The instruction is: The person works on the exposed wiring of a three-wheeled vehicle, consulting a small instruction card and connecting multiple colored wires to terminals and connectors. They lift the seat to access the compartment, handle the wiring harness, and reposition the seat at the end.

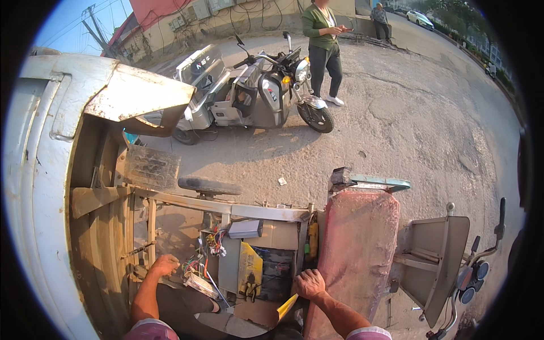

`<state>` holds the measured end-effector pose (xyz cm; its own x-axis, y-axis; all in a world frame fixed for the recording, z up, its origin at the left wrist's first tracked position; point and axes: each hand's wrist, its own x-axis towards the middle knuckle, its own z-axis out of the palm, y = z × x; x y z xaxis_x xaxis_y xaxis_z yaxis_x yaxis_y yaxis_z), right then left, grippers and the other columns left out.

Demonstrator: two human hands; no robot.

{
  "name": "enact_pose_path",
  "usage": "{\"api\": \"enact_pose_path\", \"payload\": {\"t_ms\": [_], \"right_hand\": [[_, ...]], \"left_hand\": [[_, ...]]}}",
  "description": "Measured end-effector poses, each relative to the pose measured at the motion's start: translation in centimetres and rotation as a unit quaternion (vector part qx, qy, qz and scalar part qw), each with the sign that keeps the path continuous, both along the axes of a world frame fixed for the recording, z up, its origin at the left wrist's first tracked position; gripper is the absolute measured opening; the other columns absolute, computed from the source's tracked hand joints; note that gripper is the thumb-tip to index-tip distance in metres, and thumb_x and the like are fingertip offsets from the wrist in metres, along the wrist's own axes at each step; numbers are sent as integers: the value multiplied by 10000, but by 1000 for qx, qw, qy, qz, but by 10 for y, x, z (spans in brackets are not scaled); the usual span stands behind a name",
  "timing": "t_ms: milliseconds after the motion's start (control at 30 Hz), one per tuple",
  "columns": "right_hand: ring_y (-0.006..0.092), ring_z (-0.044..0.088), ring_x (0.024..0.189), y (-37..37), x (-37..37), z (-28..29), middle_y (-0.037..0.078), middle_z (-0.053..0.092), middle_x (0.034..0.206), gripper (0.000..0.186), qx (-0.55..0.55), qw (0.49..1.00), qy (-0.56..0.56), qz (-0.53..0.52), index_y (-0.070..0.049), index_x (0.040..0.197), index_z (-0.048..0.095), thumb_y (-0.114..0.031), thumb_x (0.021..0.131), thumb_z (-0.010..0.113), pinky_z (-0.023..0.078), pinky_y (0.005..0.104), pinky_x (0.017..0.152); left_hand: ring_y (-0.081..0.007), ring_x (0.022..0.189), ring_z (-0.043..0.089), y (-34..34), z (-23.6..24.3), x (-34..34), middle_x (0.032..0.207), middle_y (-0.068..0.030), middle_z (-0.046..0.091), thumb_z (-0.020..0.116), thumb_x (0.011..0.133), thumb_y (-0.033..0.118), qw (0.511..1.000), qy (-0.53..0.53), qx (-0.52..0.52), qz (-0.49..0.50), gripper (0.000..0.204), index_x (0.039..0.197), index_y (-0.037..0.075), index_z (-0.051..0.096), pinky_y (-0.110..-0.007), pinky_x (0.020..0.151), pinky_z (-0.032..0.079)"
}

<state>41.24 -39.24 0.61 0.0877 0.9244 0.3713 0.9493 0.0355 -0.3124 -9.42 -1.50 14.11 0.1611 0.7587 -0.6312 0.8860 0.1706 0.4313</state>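
Note:
My left hand (165,265) is at the left of the open vehicle frame, fingers curled; what they hold, if anything, cannot be made out. Beside it lie loose coloured wires (195,265) and a finned metal box (201,286). My right hand (310,284) is closed at the left edge of the worn red seat (362,243); its grip is hidden under the fingers. Between my hands, pliers (250,290) lie by a yellow panel (250,266) and a black battery (275,269). A grey box (245,229) sits beyond, next to a wire bundle (216,242).
A rusty white truck body (48,164) rises at the left. Handlebars (467,283) stand at the right. Across the frame bar (266,213) are a wheel (209,186), a parked grey three-wheeler (255,90) and a standing person (324,51). Another person (380,22) is farther back.

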Motion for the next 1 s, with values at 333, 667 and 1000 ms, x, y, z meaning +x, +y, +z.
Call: {"api": "enact_pose_path", "payload": {"t_ms": [333, 667, 1000], "right_hand": [[243, 632, 855, -2, 0, 6, 45, 645, 805, 115, -7, 1000, 8, 11, -132, 772, 672, -226, 736, 727, 466, 394, 816], [240, 634, 889, -3, 0, 7, 37, 659, 832, 143, -35, 999, 10, -1, -128, 819, 702, -230, 721, 723, 469, 389, 837], [240, 643, 895, -3, -1, 5, 43, 677, 848, 147, -42, 999, 6, -4, -129, 821, 703, -237, 726, 733, 472, 387, 840]], "left_hand": [[-182, 747, 742, -25, 31, 16, 936, -108, 774, 749, 974, 189, 999, 31, -1, 27, 267, 1167, 8, 706, -322, 612, 591], [-209, 757, 758, -24, 30, 23, 959, -124, 760, 730, 970, 140, 999, 1, 19, 45, 285, 1181, -44, 681, -340, 637, 590], [-191, 804, 764, -14, 3, 32, 990, -103, 785, 733, 967, 234, 999, 19, 36, -11, 304, 1204, 45, 711, -392, 523, 581]]}}
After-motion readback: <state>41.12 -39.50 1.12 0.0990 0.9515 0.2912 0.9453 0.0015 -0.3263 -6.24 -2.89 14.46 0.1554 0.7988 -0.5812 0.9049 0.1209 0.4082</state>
